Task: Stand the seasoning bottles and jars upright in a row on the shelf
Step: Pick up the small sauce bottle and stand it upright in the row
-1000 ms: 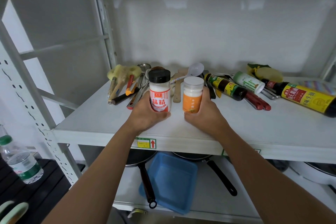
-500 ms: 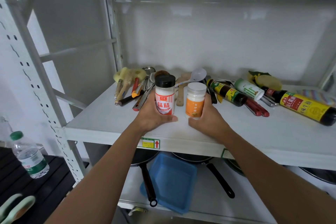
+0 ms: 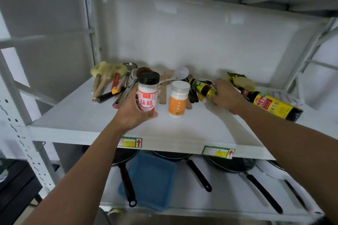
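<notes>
My left hand (image 3: 132, 113) grips a black-capped jar with a red and white label (image 3: 147, 91), held upright on the white shelf (image 3: 91, 115). Just to its right an orange-labelled jar with a white lid (image 3: 178, 99) stands upright by itself. Further right, my right hand (image 3: 226, 95) lies over the lower end of a small dark bottle with a green and yellow label (image 3: 202, 86) that lies on its side; the fingers curl on it. A large soy sauce bottle with a yellow label (image 3: 270, 105) lies flat at the right.
A heap of utensils (image 3: 113, 86), with brushes, spoons and a white ladle (image 3: 180, 74), fills the shelf's back left and middle. A yellow sponge (image 3: 241, 82) sits at the back right. Pans (image 3: 197, 171) and a blue tray (image 3: 151, 181) are on the shelf below.
My right hand has let go of the orange-labelled jar, which now stands alone, and has moved right onto the small dark bottle. My left hand still holds the black-capped jar.
</notes>
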A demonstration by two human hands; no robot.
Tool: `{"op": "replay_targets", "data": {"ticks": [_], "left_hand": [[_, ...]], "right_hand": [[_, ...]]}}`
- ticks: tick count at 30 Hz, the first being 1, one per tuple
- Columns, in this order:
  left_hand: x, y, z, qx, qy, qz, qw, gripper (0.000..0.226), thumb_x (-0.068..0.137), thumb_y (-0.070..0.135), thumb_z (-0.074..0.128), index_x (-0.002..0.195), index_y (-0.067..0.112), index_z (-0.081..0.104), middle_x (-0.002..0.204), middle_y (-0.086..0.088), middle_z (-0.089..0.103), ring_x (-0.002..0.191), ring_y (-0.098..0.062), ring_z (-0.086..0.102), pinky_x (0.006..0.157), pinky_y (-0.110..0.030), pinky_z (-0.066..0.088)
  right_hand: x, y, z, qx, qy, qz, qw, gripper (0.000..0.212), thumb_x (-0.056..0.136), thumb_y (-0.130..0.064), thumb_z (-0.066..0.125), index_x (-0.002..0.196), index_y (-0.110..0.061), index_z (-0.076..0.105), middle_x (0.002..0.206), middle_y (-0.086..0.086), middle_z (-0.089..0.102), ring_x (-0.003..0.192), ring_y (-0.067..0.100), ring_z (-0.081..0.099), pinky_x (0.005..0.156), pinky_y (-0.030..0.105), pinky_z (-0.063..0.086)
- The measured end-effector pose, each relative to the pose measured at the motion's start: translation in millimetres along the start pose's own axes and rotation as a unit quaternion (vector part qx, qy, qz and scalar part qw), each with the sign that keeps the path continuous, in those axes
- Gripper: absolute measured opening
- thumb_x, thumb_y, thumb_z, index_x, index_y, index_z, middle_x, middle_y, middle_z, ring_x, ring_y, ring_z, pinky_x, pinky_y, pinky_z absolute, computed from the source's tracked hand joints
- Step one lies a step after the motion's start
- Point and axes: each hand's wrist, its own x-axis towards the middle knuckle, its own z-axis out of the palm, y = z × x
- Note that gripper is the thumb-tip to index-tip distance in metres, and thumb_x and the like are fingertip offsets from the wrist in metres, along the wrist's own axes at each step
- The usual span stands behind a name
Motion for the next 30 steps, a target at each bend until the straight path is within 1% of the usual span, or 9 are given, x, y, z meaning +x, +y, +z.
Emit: {"op": "replay_targets", "data": {"ticks": [2,5,10,14,18,21,23,27,30], "left_hand": [[0,0,1,0.008,0.004,0.009,1.000,0.092,0.070,0.020,0.099,0.144,0.031,0.047,0.117,0.022,0.063,0.103,0.007,0.061,0.078,-0.012,0.046],[1,-1,2,0.012,0.007,0.008,1.000,0.090,0.070,0.022,0.100,0.142,0.033,0.048,0.116,0.023,0.063,0.103,0.007,0.060,0.078,-0.012,0.046],[6,-6,3,0.022,-0.002,0.004,1.000,0.085,0.069,0.025,0.100,0.137,0.035,0.049,0.116,0.019,0.066,0.105,0.002,0.063,0.083,-0.019,0.051],[8,-7,5,0.017,0.000,-0.006,1.000,0.084,0.069,0.029,0.099,0.136,0.036,0.049,0.115,0.020,0.066,0.104,0.000,0.064,0.080,-0.019,0.049],[10,-8,6,0.014,0.004,-0.009,1.000,0.088,0.068,0.032,0.100,0.139,0.035,0.049,0.118,0.017,0.069,0.104,-0.002,0.067,0.080,-0.020,0.051],[10,-8,7,0.021,0.005,-0.008,1.000,0.087,0.068,0.034,0.100,0.138,0.036,0.048,0.118,0.017,0.068,0.104,-0.001,0.067,0.080,-0.021,0.052],[11,-10,6,0.022,0.004,-0.009,1.000,0.089,0.067,0.036,0.101,0.139,0.037,0.049,0.121,0.015,0.070,0.108,-0.006,0.069,0.088,-0.029,0.056],[13,-13,3,0.026,-0.004,-0.012,1.000,0.093,0.064,0.043,0.101,0.141,0.037,0.049,0.127,0.011,0.070,0.115,-0.014,0.069,0.102,-0.046,0.058],[12,-11,3,0.028,-0.002,-0.012,1.000,0.095,0.065,0.041,0.101,0.144,0.034,0.047,0.129,0.010,0.069,0.117,-0.013,0.068,0.103,-0.044,0.057]], "right_hand": [[8,1,-2,-0.022,-0.012,0.004,1.000,0.061,0.084,-0.026,0.071,0.137,-0.003,0.050,0.125,0.018,0.059,0.116,0.036,0.056,0.095,0.044,0.050],[22,1,3,-0.033,-0.020,0.020,0.999,0.062,0.086,-0.030,0.071,0.137,-0.004,0.050,0.126,0.019,0.059,0.114,0.036,0.059,0.091,0.041,0.051],[38,1,11,-0.071,-0.030,0.005,0.997,0.048,0.086,-0.032,0.068,0.125,-0.007,0.053,0.102,0.010,0.060,0.082,0.025,0.053,0.056,0.030,0.036],[48,5,9,-0.071,-0.047,0.009,0.996,0.046,0.086,-0.033,0.069,0.122,-0.009,0.057,0.100,0.007,0.063,0.083,0.024,0.057,0.064,0.031,0.040],[52,6,14,-0.063,-0.048,0.024,0.997,0.036,0.081,-0.040,0.069,0.100,-0.010,0.066,0.085,0.004,0.069,0.072,0.019,0.063,0.053,0.027,0.039],[53,9,21,-0.028,-0.060,0.036,0.997,0.048,0.085,-0.045,0.069,0.116,-0.008,0.061,0.096,0.004,0.064,0.084,0.021,0.061,0.064,0.030,0.040],[53,11,29,-0.004,-0.068,0.050,0.996,0.058,0.089,-0.045,0.067,0.128,-0.006,0.051,0.106,0.008,0.060,0.093,0.025,0.057,0.073,0.034,0.042],[49,9,40,-0.001,-0.043,0.043,0.998,0.055,0.093,-0.041,0.063,0.130,-0.003,0.048,0.117,0.016,0.062,0.092,0.028,0.056,0.076,0.036,0.043],[39,7,47,0.032,0.021,0.042,0.998,0.059,0.094,-0.039,0.063,0.136,-0.001,0.046,0.126,0.019,0.057,0.107,0.036,0.059,0.084,0.041,0.048]]}}
